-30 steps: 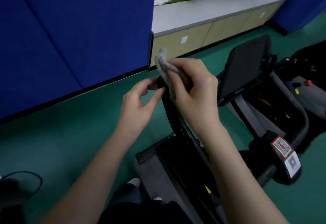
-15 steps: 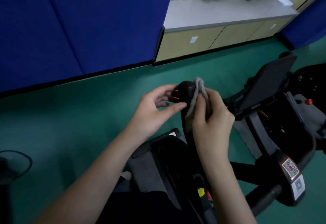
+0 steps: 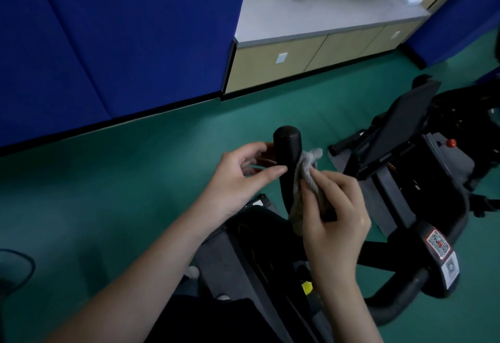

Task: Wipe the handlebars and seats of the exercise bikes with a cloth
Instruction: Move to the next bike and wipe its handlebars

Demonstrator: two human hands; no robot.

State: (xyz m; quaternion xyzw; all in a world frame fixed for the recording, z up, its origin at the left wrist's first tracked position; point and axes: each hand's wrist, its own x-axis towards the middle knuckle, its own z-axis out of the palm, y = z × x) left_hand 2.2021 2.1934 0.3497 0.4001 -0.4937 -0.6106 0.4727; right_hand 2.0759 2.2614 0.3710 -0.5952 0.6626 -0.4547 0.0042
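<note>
The task looks to be in its early or middle part, with one handlebar (image 3: pixel 287 153) under the cloth (image 3: pixel 308 165) and much left to do. The handlebar is a black upright grip with a rounded end, standing in the middle of the view on the near exercise bike (image 3: pixel 397 202). The right hand (image 3: pixel 334 218) holds the grey cloth bunched between thumb and fingers and presses it against the right side of the grip, just below the top; a loose corner of cloth sticks out to the right. The left hand (image 3: pixel 238 177) takes the grip from the left, thumb on the near side and curled fingers on the far side, in a light, narrow hold that appears to steady it.

The rounded end of the grip is bare of cloth; whether it has been wiped cannot be told from its look. Further right, the black console (image 3: pixel 405 115), the red knob (image 3: pixel 451 142) and the curved bar with the code label (image 3: pixel 438 244) lie well apart from both hands. No seat is in view, so the seats seem left to do. More dark equipment shows at the far right edge (image 3: pixel 476 104), too cut off to name; if it is another bike, that waits too.
</note>
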